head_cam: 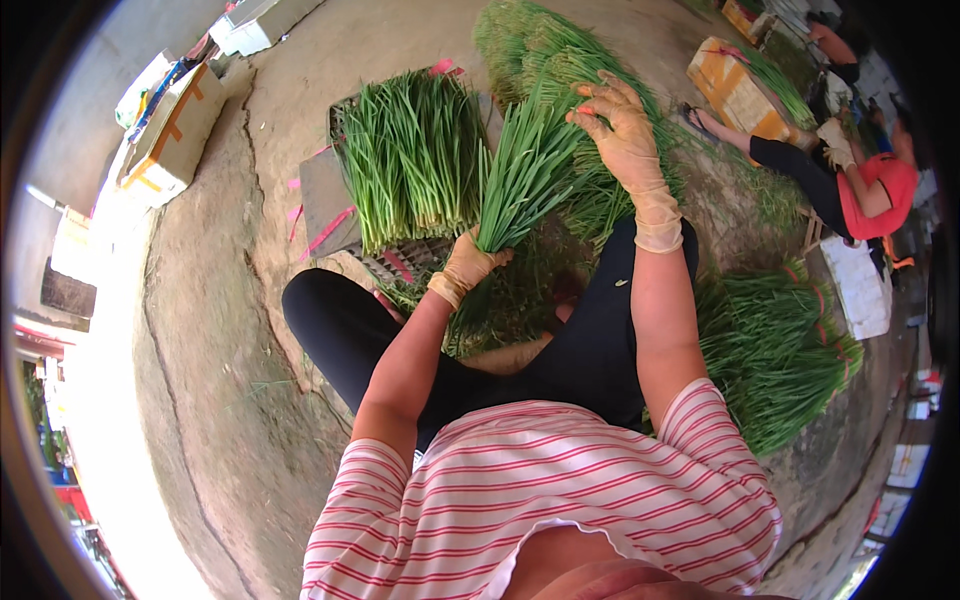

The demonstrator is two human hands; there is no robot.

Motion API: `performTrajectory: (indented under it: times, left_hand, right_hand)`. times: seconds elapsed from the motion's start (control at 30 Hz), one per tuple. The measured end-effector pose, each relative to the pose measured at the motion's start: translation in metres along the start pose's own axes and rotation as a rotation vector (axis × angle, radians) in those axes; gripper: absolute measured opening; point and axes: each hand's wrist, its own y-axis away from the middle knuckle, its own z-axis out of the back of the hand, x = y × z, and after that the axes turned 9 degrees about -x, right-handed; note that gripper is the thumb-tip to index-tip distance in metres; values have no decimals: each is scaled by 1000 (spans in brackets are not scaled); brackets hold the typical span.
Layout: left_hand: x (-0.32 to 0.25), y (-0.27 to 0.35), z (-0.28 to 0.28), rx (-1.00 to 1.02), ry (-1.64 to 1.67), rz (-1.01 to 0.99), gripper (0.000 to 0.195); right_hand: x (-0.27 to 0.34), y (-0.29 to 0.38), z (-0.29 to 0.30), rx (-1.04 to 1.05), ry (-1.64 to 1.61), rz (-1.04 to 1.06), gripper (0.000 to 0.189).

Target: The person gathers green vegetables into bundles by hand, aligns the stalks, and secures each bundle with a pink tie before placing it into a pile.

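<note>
My left hand (470, 264), in a thin pale yellow glove, grips a bunch of long green leaves (526, 169), which look like garlic chives, near one end. The leaves fan out up and to the right. My right hand (619, 124), gloved alike, is raised to the right of the bunch with its fingers apart and nothing seen in it. Orange coverings show on two of its fingertips. A neat stack of chives (412, 154) rests left of the bunch on a low support, pale stem ends towards me. Behind my right hand lies a larger heap of chives (540, 56).
Banded chive bundles (787, 352) lie on the floor at my right. Pink strips (330, 232) hang about the low support. Taped foam boxes stand at the left (176, 135) and the right (750, 90). A co-worker in a red top (874, 195) sits at the far right.
</note>
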Motion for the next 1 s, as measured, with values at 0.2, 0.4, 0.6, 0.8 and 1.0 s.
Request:
performTrajectory:
  times: [0.2,0.4,0.6,0.8,1.0]
  left_hand:
    - [-3,1,-2,-3,-57,-11,38]
    - [2,-1,1,11,-35,22,41]
    - [1,1,0,23,-53,58,39]
    - [-7,3,-5,-3,-129,-65,39]
    - [-19,2,-4,-37,-83,-20,38]
  right_hand:
    - [-12,1,36,50,-21,-82,19]
    - [-20,4,42,-268,-363,-550,29]
    - [-11,3,12,-169,-612,-719,31]
    - [-9,7,-3,-390,-673,-721,23]
    - [5,9,1,-490,-621,-738,20]
